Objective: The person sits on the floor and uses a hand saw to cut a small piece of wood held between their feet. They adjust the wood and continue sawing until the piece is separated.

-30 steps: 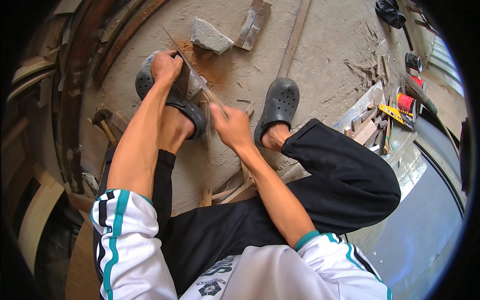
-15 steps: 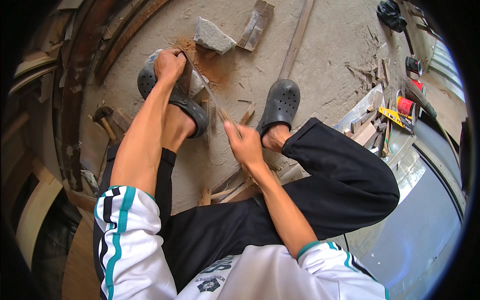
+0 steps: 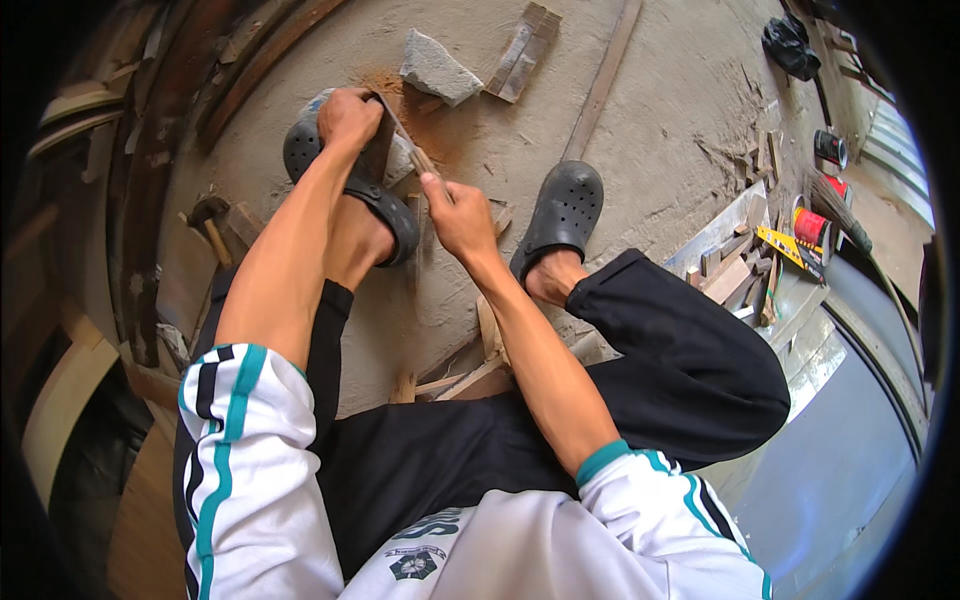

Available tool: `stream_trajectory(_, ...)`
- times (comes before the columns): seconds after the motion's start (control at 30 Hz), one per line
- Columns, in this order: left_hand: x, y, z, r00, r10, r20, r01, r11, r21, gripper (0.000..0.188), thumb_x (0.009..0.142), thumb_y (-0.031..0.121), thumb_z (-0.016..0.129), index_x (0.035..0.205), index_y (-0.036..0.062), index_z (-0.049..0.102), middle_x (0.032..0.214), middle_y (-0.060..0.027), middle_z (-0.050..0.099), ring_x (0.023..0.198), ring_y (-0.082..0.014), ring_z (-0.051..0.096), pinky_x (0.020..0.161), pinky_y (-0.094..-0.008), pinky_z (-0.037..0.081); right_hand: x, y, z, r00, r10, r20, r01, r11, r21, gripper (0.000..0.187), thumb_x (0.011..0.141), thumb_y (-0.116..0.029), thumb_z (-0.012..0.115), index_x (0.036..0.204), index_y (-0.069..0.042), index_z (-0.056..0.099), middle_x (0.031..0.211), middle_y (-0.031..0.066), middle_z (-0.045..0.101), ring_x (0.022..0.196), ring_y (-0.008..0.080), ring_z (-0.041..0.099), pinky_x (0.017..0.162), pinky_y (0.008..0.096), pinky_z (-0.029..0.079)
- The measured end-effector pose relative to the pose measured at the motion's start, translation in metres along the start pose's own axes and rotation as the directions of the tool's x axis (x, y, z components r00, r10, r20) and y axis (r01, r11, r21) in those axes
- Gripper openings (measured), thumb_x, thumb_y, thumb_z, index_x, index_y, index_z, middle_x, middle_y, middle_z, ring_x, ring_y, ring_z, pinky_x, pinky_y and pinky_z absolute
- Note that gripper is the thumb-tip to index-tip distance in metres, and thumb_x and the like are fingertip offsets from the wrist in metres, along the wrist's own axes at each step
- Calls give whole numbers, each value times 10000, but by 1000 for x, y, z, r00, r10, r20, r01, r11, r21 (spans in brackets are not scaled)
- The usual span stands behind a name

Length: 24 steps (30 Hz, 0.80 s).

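Note:
My right hand (image 3: 463, 218) is wrapped around the wooden handle of a long, narrow file (image 3: 405, 135), its thumb along the handle. The blade slants up and left to the fingers of my left hand (image 3: 348, 118). That hand is closed on the top of a dark reddish wood piece (image 3: 377, 150), which stands beside my left clog (image 3: 302, 150). The file lies across or against the wood's upper end; the exact contact is hidden by my fingers. Orange-brown wood dust (image 3: 435, 125) covers the floor just beyond.
A grey stone chunk (image 3: 438, 68) and a wood block (image 3: 523, 52) lie ahead. A long wood strip (image 3: 603, 80) reaches my right clog (image 3: 565, 212). A hammer (image 3: 212, 228) is at left. Wood scraps (image 3: 735, 265), a yellow handsaw (image 3: 792, 250) and cans (image 3: 812, 225) lie right.
My right hand has pushed the file forward and up-left, closer to my left hand. My left hand stays on the wood piece. The whole view has shifted slightly.

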<state>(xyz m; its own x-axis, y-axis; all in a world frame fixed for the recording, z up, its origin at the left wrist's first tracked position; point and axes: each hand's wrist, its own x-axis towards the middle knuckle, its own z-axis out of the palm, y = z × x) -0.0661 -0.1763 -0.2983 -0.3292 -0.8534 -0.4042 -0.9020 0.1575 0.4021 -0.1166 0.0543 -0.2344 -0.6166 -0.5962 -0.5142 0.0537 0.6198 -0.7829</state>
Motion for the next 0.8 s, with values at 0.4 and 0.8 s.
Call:
stream_trajectory(0.4,9,-18,-15,990,88,113,-92,995,26,311,781,288,655,1060,204,764,1031,-154,721,992,-362,680,890,-402,525,-41,40,-26,991,104,79,-108,993,57,566,960,-430,581,644,40,569,507,79,432,513,139,434,504,356,368)
stream_trajectory(0.8,-4,-11,-5,999,-28,22,29,998,-62,274,735,179,694,994,141,776,1059,-220,700,1018,-402,663,905,-436,523,-78,16,-47,989,129,69,-119,983,-143,598,957,-467,558,674,60,549,537,160,443,528,196,423,541,405,385)
